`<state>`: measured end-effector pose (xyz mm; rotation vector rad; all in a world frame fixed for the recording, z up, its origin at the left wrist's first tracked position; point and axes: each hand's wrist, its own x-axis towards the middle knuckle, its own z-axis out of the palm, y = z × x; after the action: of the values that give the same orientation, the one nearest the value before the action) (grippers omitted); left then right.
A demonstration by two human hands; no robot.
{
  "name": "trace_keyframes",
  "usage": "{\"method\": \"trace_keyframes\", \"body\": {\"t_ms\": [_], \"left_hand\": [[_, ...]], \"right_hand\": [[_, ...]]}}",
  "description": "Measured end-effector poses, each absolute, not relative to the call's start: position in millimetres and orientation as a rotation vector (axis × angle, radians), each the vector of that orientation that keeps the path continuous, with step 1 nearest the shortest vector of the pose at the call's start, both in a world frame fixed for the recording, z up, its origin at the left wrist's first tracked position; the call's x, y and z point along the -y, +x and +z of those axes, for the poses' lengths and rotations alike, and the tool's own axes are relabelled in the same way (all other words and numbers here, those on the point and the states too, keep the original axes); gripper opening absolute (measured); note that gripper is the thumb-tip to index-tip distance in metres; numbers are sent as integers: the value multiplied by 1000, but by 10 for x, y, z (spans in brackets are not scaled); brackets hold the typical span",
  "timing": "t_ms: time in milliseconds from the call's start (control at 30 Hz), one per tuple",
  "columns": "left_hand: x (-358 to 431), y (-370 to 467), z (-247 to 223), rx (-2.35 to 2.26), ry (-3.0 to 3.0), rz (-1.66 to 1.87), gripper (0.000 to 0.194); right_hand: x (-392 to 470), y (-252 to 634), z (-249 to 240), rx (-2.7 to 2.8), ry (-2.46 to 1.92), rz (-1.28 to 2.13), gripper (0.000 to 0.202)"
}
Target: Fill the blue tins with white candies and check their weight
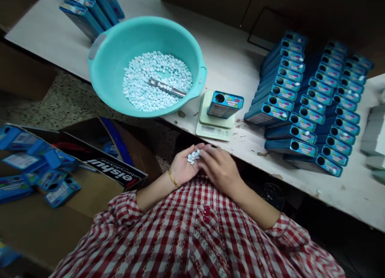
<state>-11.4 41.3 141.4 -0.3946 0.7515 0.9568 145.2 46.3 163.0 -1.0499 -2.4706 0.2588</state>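
My left hand point(184, 168) is turned palm up and cupped, with a small heap of pale blue candies point(193, 156) lying in it. Over its edge bends my right hand point(221, 169), fingers curled together against the candies; its fingertips are partly hidden. Just beyond my hands, a small pale green scale point(214, 131) carries one upright blue candy box point(226, 104) with a round dark opening on top. A turquoise basin point(104, 83) at the left holds many more candies point(141, 87), and a metal scoop point(167, 87) with some candies in it lies on them.
Rows of upright blue boxes point(281, 103) with round openings stand on the worn white table point(231, 69) at the right. More boxes point(87, 13) stand behind the basin. At the lower left, a cardboard carton point(99, 201) holds loose blue boxes point(48, 177).
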Motion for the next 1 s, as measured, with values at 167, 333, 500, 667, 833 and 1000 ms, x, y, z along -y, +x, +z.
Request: {"method": "trace_keyframes", "body": {"t_ms": [167, 333, 500, 667, 833, 1000], "left_hand": [[-279, 64, 1336, -776, -439, 823, 34], [-226, 86, 1297, -810, -490, 773, 36], [-236, 57, 1280, -776, -486, 787, 36], [-340, 47, 1349, -655, -452, 886, 34], [-476, 10, 1444, -628, -376, 922, 34], [-490, -37, 1456, -636, -345, 938, 31]], "right_hand": [[-263, 1358, 1442, 2812, -1038, 262, 33], [-343, 1451, 1562, 2867, -920, 365, 26], [-392, 1497, 1543, 2836, -900, 510, 22], [-593, 1559, 1616, 2541, -929, 766, 22], [-1095, 1599, 2067, 2385, -1012, 477, 16], [-1629, 1509, 2315, 2404, -1122, 105, 17]]}}
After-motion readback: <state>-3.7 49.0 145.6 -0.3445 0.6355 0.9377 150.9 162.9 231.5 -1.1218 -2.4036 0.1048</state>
